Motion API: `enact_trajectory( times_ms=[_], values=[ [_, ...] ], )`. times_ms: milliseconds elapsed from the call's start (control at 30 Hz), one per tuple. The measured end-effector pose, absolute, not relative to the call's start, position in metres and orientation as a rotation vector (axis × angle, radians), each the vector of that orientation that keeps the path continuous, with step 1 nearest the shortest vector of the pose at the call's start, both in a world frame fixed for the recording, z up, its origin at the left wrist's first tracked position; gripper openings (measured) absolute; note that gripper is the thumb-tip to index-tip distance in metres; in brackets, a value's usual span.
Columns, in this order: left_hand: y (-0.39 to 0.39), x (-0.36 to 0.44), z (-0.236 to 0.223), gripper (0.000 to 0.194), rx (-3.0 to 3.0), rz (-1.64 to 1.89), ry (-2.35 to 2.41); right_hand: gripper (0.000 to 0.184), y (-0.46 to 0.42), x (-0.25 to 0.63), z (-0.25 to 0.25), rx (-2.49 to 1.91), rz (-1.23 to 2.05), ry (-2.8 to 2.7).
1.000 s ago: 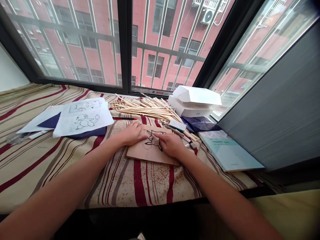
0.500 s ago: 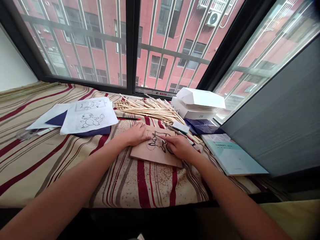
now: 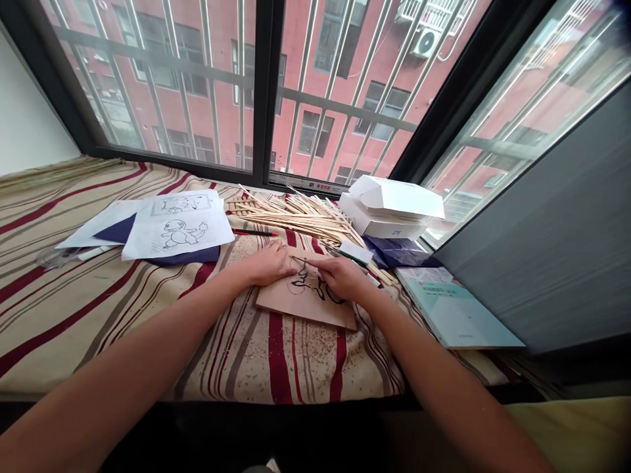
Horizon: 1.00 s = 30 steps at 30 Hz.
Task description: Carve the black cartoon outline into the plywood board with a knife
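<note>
Left hand (image 3: 269, 264) and right hand (image 3: 344, 278) rest on a wooden board (image 3: 306, 310) bearing a black cartoon drawing (image 3: 309, 282).
Their fingers (image 3: 320, 264) lie flat, holding nothing; thin wooden sticks (image 3: 290, 215) lie just beyond, on striped cloth (image 3: 98, 315).

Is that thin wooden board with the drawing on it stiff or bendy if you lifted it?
The board is probably stiff and light: it looks thin, yet its edges look straight under the left hand and right hand. Pushed, it may drag the soft-looking striped cloth beneath it.
</note>
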State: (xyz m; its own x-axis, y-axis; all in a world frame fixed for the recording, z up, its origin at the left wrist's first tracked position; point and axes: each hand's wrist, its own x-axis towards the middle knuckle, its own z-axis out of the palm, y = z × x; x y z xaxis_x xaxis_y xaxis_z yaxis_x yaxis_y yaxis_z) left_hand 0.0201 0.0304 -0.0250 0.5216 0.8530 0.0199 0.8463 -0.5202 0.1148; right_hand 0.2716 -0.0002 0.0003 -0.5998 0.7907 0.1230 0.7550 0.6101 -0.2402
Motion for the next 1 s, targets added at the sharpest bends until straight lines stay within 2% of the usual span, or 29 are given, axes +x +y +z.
enact_trajectory(
  times_ms=[333,700,1000],
  values=[
    [0.030,0.017,-0.024,0.075,2.681,0.122,1.461,0.049,0.019,0.280,-0.005,-1.120,0.287,-2.662],
    [0.036,0.014,-0.028,0.086,2.659,0.109,1.431,0.048,0.037,0.291,-0.019,-1.038,0.423,-2.611],
    [0.037,0.013,-0.029,0.085,2.678,0.113,1.413,0.047,0.048,0.297,-0.020,-0.975,0.476,-2.623]
  ],
)
